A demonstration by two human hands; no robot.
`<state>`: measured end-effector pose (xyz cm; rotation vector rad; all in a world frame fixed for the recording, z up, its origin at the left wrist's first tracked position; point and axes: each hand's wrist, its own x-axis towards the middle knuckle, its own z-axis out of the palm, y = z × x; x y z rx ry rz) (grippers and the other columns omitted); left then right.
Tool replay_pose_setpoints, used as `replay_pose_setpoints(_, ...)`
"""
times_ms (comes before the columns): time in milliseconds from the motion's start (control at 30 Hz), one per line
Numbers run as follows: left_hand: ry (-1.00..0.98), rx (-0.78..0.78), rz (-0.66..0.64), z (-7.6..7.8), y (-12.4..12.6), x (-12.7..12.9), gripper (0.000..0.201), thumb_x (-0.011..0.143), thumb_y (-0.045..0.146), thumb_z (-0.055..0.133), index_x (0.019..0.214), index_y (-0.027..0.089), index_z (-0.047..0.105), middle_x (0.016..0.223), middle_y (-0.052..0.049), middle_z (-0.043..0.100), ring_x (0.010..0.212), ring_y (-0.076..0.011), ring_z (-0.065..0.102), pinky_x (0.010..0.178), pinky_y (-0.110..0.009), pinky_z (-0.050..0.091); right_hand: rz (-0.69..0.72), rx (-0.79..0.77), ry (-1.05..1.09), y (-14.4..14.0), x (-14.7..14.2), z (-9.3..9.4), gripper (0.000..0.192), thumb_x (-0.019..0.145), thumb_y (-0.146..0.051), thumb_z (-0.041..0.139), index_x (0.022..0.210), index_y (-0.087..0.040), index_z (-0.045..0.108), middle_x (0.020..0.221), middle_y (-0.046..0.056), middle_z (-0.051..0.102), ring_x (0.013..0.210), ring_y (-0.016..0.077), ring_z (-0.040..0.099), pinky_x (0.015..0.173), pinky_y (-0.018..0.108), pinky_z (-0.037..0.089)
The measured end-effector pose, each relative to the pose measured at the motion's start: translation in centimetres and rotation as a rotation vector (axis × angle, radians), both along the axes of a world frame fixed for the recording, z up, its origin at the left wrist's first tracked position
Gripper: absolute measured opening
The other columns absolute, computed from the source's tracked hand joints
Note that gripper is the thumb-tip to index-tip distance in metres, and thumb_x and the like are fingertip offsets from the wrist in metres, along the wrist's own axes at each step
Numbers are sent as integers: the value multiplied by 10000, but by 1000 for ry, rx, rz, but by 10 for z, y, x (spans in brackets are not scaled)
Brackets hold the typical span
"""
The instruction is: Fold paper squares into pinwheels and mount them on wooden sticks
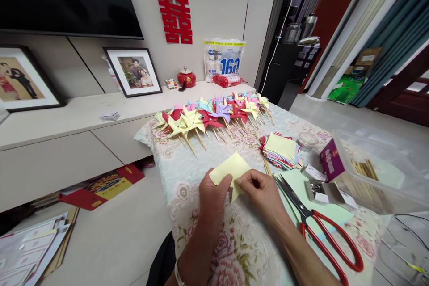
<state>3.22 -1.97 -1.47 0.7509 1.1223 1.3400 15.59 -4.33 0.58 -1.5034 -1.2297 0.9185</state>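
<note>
Both of my hands hold a pale yellow square of paper (230, 169) over the floral tablecloth (182, 167). My left hand (214, 199) pinches its near left edge with the thumb on top. My right hand (259, 190) pinches the near right part, where the paper folds downward. A stack of coloured paper squares (281, 149) lies just beyond my right hand. Red-handled scissors (321, 228) rest shut on the table to the right of my right wrist.
Several finished paper pinwheels on wooden sticks (214, 116) lie in a row at the table's far end. A clear plastic box with wooden sticks (375, 174), a purple box (331, 161), a small clear jar (306, 140) and a metal tin (315, 187) stand right.
</note>
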Motion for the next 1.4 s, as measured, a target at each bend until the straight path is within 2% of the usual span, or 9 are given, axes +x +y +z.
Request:
replay_pose_setpoints(100, -50, -34, -23, 2, 0, -4, 352, 639, 274, 774, 933, 137, 637, 774, -47, 732, 625, -173, 653, 573, -269, 500, -160, 152, 29, -1, 14, 7, 266, 766, -442, 699, 808, -179, 694, 705, -2, 586, 639, 149, 492, 609, 278, 383)
replay_pose_setpoints(200, -56, -34, -66, 3, -1, -6, 358, 632, 246, 765, 942, 150, 615, 753, -25, 716, 606, -150, 632, 543, -240, 468, -238, 202, 71, 1, 26, 10, 477, 741, -436, 755, 1141, -186, 681, 959, 49, 672, 846, 199, 593, 746, 310, 450)
replay_pose_setpoints(267, -46, -44, -116, 4, -2, -6, 370, 625, 230, 754, 955, 153, 607, 749, -21, 710, 606, -148, 627, 539, -239, 467, -138, 123, 185, 3, 30, 11, 675, 735, -437, 772, 1324, -168, 582, 993, 60, 693, 897, 217, 624, 784, 323, 467)
replay_pose_setpoints(400, 41, -45, -184, 6, -3, -6, 400, 620, 222, 737, 990, 156, 601, 732, -14, 698, 594, -149, 610, 526, -245, 475, 81, -130, 424, 1, 26, 12, 946, 718, -385, 807, 1515, -157, 349, 796, -2, 699, 710, 196, 659, 688, 316, 492)
replay_pose_setpoints(567, 184, -30, -243, 2, 1, -6, 412, 596, 197, 725, 993, 164, 624, 731, -17, 702, 604, -160, 615, 557, -258, 496, 144, -253, 503, -1, 21, 14, 1070, 653, -267, 834, 1553, -193, 260, 925, 31, 752, 678, 194, 688, 640, 306, 519)
replay_pose_setpoints(867, 373, 28, -239, 5, 0, -5, 386, 608, 160, 707, 990, 165, 652, 788, -36, 724, 696, -180, 648, 643, -274, 522, 80, -215, 293, 5, 18, 4, 1020, 582, -210, 798, 1509, -169, 375, 857, 12, 706, 697, 193, 645, 604, 288, 508)
replay_pose_setpoints(933, 292, 12, -246, 7, -2, -4, 392, 610, 175, 711, 996, 165, 645, 804, -43, 734, 709, -188, 663, 655, -283, 529, 72, -215, 335, 6, 16, 4, 1017, 579, -201, 786, 1506, -169, 371, 834, 0, 703, 672, 185, 642, 600, 284, 506)
replay_pose_setpoints(1100, -126, -62, -321, 10, -5, 0, 482, 574, 244, 764, 1033, 149, 650, 869, -92, 775, 772, -250, 720, 733, -358, 559, 4, -184, 468, 6, 14, 6, 1034, 579, -224, 797, 1504, -160, 339, 829, 5, 723, 633, 183, 653, 603, 291, 508)
replay_pose_setpoints(1400, -168, -80, -299, 10, -7, 3, 445, 572, 251, 785, 998, 129, 747, 818, -88, 790, 776, -283, 734, 726, -368, 569, 7, -142, 571, 4, 6, 4, 995, 573, -244, 830, 1454, -136, 381, 911, 27, 731, 715, 189, 664, 647, 282, 501)
